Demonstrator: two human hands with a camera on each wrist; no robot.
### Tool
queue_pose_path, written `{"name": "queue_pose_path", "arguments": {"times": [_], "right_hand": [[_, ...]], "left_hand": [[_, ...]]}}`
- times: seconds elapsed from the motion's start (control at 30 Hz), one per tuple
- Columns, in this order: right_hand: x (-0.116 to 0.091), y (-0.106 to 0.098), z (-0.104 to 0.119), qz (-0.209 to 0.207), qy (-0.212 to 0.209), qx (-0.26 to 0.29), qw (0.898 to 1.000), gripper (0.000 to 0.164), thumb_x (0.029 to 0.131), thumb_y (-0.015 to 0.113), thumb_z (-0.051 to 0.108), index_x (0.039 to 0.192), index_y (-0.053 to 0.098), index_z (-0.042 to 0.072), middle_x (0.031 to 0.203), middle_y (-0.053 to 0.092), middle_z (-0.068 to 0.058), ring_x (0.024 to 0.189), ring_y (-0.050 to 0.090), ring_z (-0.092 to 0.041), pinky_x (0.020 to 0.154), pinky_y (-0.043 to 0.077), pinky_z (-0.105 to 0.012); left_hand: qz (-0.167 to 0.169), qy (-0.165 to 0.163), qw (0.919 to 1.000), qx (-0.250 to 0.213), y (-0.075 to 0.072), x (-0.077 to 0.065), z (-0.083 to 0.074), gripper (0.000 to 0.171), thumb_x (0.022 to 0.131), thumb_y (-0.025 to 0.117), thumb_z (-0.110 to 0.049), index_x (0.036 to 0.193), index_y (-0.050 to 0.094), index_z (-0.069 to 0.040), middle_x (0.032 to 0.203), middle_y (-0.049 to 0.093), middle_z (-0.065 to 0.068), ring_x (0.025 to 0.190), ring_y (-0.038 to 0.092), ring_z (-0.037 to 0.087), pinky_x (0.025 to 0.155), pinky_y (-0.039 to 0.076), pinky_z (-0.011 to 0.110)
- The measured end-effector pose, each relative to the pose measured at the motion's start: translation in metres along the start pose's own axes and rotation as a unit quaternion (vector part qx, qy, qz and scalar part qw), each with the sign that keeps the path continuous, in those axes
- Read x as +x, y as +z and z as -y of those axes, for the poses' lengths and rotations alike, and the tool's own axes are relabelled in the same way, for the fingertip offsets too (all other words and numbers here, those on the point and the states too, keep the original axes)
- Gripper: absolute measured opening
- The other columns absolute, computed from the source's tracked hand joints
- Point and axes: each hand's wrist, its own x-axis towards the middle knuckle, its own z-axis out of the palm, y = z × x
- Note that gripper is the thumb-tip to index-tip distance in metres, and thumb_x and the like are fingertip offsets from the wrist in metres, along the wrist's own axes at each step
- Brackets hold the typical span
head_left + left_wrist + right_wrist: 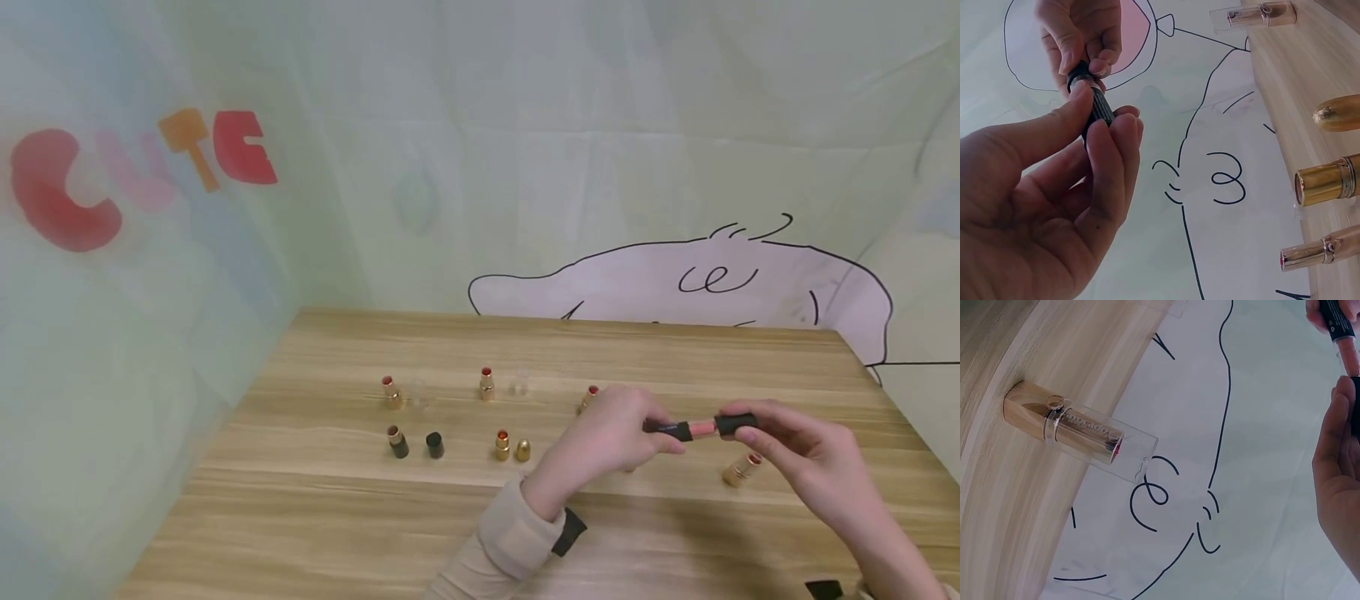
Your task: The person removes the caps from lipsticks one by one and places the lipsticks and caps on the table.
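Note:
My left hand [618, 433] and right hand [810, 450] hold opposite ends of a black lipstick [669, 430] above the right part of the table. Between its black ends, a pink section [702, 428] shows. The left fingers and thumb pinch the end with small lettering. In the left wrist view, the right hand [1082, 37] grips the other black end [1077, 74]. Below the right hand, a gold lipstick [742, 469] stands on the table; the right wrist view shows a clear cover [1138, 447] over its red tip. Another lipstick [588, 398] stands partly behind my left hand.
Toward the back stand two rose-gold lipsticks [392, 393] beside clear caps [420, 393]. In front are a dark lipstick [397, 443] with its black cap [435, 446], and a gold lipstick [502, 445] with a gold cap [523, 451]. Printed cloth walls [420, 200] border the wooden table [300, 517].

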Motion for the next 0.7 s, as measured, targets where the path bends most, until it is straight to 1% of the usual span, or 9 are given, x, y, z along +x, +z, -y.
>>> {"name": "queue_pose_path", "arguments": {"times": [0.1,0.27,0.33,0.5,0.63,0.7], "right_hand": [[0.0006,-0.0013,0.0004,-0.001,0.008,-0.007,1.0,0.024,0.088,0.06,-0.007,0.11,0.066,0.0,0.094,0.071,0.021,0.075,0.064,0.003,0.062,0.049,-0.016],[0.0015,-0.0016,0.0005,0.002,0.008,-0.011,1.0,0.024,0.089,0.06,-0.006,0.111,0.065,0.0,0.095,0.072,0.02,0.076,0.065,0.002,0.061,0.05,-0.017],[0.0016,-0.0016,0.0,0.003,0.007,-0.01,1.0,0.024,0.088,0.06,-0.006,0.111,0.065,0.0,0.095,0.071,0.02,0.076,0.066,0.003,0.062,0.05,-0.017],[0.0017,-0.0029,-0.0023,0.001,0.006,-0.011,1.0,0.024,0.088,0.06,-0.007,0.111,0.065,-0.002,0.094,0.071,0.021,0.079,0.066,0.004,0.064,0.05,-0.015],[0.0016,-0.0056,-0.004,-0.002,0.008,-0.012,1.0,0.024,0.089,0.059,-0.007,0.111,0.065,-0.002,0.094,0.072,0.02,0.082,0.067,0.005,0.067,0.051,-0.014],[0.0013,-0.007,-0.0055,-0.004,0.011,-0.013,1.0,0.024,0.089,0.059,-0.007,0.112,0.065,-0.002,0.094,0.072,0.02,0.084,0.067,0.006,0.069,0.051,-0.012]], "left_hand": [[0.001,-0.011,0.9999,-0.004,0.0006,-0.0004,0.0007,0.014,0.083,0.073,-0.035,0.09,0.077,-0.024,0.068,0.058,-0.017,0.054,0.045,-0.002,0.05,0.035,0.014],[0.011,-0.033,0.9989,-0.031,0.0024,-0.0006,0.0007,0.017,0.083,0.072,-0.035,0.095,0.077,-0.023,0.064,0.056,-0.014,0.044,0.042,-0.001,0.044,0.035,0.015],[0.013,-0.035,0.9987,-0.036,0.0024,-0.0008,0.0008,0.017,0.084,0.072,-0.035,0.094,0.076,-0.023,0.061,0.054,-0.014,0.041,0.041,-0.001,0.042,0.034,0.015],[0.012,-0.026,0.999,-0.035,0.0013,-0.001,0.0017,0.016,0.084,0.072,-0.034,0.093,0.076,-0.022,0.059,0.054,-0.014,0.039,0.041,-0.002,0.043,0.034,0.015],[0.011,-0.026,0.999,-0.036,0.0009,-0.0013,0.0019,0.016,0.084,0.072,-0.034,0.093,0.077,-0.022,0.061,0.054,-0.014,0.04,0.042,-0.002,0.044,0.035,0.015],[0.012,-0.029,0.9986,-0.043,0.0006,-0.0016,0.0021,0.015,0.084,0.072,-0.033,0.093,0.076,-0.022,0.062,0.055,-0.014,0.039,0.042,-0.002,0.043,0.035,0.015]]}}
